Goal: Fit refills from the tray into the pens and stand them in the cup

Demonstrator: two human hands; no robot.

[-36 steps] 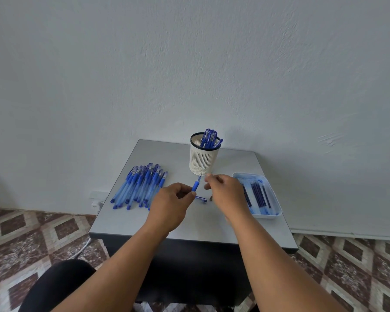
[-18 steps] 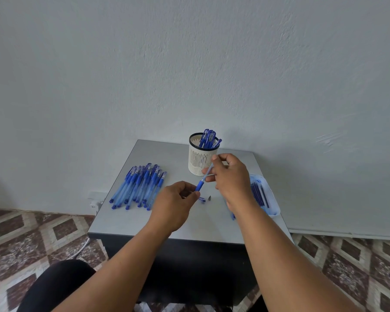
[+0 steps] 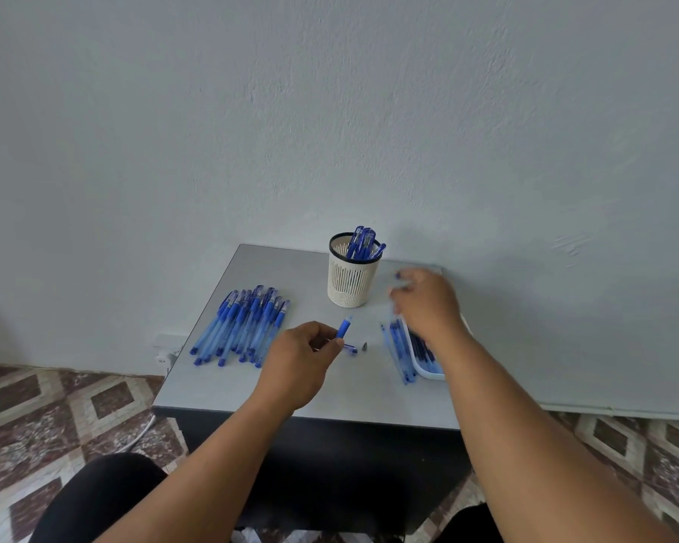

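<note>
Soft, even daylight, no glare — faint shadows on wall (image 3: 467, 237) behind cup (image 3: 353, 278). Right hand (image 3: 428, 303) motion-blurred; rest sharp. Wide-angle bending at edges.

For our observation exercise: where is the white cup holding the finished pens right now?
In the head view, the white cup stands upright near the table's far edge, centre, between the row of pens and the right hand.

Left hand (image 3: 298, 358) curled in a pinch; right hand (image 3: 428, 303) reaches forward, blurred, fingers unclear.
</note>
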